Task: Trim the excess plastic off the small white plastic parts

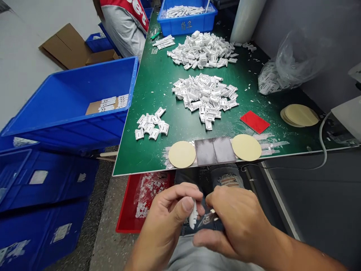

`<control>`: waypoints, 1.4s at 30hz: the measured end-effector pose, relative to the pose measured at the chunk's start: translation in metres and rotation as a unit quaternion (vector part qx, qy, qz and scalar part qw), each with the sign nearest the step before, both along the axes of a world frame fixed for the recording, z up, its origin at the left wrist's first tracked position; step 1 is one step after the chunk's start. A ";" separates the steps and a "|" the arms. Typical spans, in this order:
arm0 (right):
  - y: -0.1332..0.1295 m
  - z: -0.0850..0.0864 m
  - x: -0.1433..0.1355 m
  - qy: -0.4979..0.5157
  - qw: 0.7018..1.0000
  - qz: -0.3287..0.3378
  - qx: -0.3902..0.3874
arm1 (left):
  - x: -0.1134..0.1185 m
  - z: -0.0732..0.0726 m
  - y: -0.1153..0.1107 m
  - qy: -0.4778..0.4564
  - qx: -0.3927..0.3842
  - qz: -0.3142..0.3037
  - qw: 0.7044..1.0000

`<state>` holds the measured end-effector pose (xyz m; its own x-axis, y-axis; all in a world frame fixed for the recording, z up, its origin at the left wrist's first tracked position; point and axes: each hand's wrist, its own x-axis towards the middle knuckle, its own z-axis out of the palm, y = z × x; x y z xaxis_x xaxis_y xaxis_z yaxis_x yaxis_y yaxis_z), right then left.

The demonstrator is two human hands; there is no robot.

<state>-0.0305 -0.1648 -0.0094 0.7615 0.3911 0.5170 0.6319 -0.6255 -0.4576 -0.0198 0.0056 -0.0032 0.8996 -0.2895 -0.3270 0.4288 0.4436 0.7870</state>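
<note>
Between the thumb and fingers of my left hand (pixel 175 210) is a small white plastic part (pixel 193 215), its notched edge turned to the right. My right hand (pixel 237 222) is closed around a small knife (pixel 208 217) with a pointed blade; most of its handle is hidden in the palm. The blade tip points at the white part, with a small gap between them. Both hands are above my lap, in front of the table edge. On the green table (pixel 149 90) lie a small group of white parts (pixel 152 123) and a larger heap of them (pixel 205 96).
Sanding sheets, two round cream (pixel 182 154) and two dark square (pixel 205 151), line the table's front edge. A red sheet (pixel 255 122) lies behind. A red bin (pixel 126 210) with white scraps stands below; blue crates (pixel 70 94) fill the left. Another person (pixel 124 30) sits beyond.
</note>
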 end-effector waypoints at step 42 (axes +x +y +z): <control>-0.011 -0.017 -0.007 -0.077 0.993 -0.053 0.069 | 0.149 0.010 0.027 -0.460 0.716 0.008 0.525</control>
